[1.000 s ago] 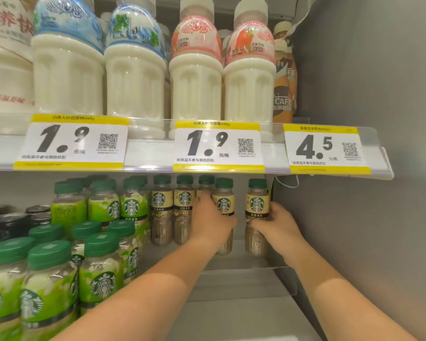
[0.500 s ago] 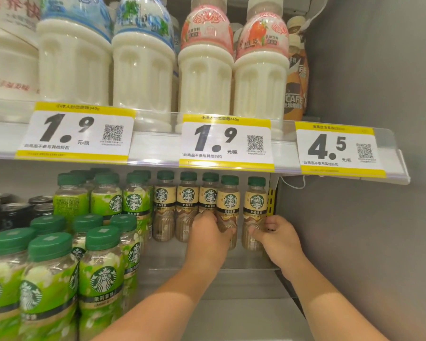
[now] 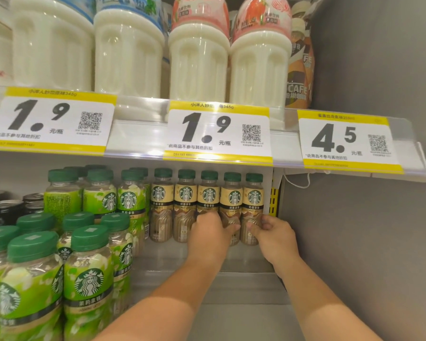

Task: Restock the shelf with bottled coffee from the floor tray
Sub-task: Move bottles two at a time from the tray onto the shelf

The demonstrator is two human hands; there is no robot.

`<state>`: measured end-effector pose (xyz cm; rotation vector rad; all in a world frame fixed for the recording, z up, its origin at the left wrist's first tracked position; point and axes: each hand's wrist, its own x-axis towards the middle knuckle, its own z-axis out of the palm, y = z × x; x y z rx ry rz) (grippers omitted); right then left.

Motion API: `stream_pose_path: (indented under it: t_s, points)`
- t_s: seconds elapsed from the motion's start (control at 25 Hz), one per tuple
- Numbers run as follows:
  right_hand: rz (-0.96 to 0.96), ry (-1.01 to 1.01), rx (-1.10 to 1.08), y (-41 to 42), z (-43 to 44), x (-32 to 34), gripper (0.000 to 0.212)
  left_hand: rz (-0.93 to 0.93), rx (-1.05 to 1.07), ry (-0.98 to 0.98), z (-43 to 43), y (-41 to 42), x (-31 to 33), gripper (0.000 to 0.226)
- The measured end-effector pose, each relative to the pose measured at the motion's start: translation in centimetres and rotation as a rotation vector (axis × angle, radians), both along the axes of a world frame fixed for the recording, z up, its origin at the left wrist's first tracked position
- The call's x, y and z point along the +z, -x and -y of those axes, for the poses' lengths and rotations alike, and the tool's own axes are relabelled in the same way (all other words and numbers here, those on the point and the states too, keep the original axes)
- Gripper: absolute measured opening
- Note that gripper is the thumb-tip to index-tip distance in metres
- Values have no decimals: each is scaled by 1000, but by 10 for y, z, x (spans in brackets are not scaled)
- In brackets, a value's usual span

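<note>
Several beige-labelled coffee bottles with green caps stand in a row at the back of the lower shelf (image 3: pixel 231 264). My left hand (image 3: pixel 212 233) is closed around the lower body of the fourth bottle (image 3: pixel 233 200) and hides the bottom of the third (image 3: pixel 209 196). At the right end of the row, my right hand (image 3: pixel 273 233) grips the base of the last bottle (image 3: pixel 254 199), close to the grey side wall (image 3: pixel 367 242). Both bottles stand upright, in line with the others. The floor tray is out of view.
Green-labelled latte bottles (image 3: pixel 89 279) fill the shelf's left side up to the front, with black cans (image 3: pixel 5 210) behind them. The upper shelf's price rail (image 3: pixel 138 139) hangs just above my hands, and large white milk drink bottles (image 3: pixel 197 57) stand on that shelf.
Both hands have pushed their bottles further back, and the two now stand level with the row. The view has moved closer to the shelf.
</note>
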<state>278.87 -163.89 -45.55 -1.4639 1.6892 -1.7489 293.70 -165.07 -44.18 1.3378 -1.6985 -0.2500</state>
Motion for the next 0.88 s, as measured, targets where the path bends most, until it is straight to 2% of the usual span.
stream_pose_path:
  t_s: [0.2, 0.44, 0.56, 0.68, 0.88]
  points:
    - [-47, -80, 34, 0, 1, 1, 18, 153, 12, -43, 4, 2, 10, 47]
    - [-126, -105, 14, -3, -8, 3, 14, 263, -64, -32, -19, -10, 14, 21]
    - [-301, -156, -86, -10, -22, 5, 33, 383, -111, 59, -41, -36, 10, 5]
    - [-555, -188, -267, -20, -49, 4, 42, 586, -101, 64, -69, -61, 10, 29]
    - [-901, -318, -255, -41, -98, -8, 67, 872, -36, -58, -105, -80, 2, 63]
